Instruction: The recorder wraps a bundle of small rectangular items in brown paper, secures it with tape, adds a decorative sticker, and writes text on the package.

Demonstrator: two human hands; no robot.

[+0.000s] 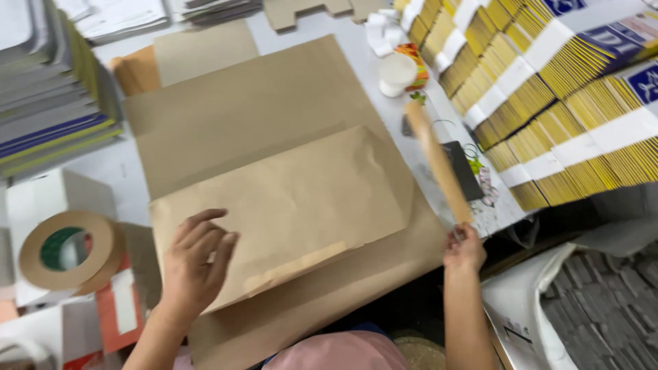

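A large sheet of brown kraft paper (pixel 274 116) lies on the white table, with a folded flap (pixel 295 199) lying over its near half. My left hand (pixel 195 264) rests flat on the flap's near left corner, fingers spread. My right hand (pixel 465 250) grips the near end of a long strip of brown tape (pixel 439 161), which stretches away from me along the paper's right edge, blurred.
A roll of brown tape (pixel 65 250) sits on a white box at the left. Stacks of grey board (pixel 48 89) stand at the far left. Bundled yellow stacks (pixel 548 103) fill the right. A white cup (pixel 396 74) and a dark phone (pixel 462 168) lie near the strip.
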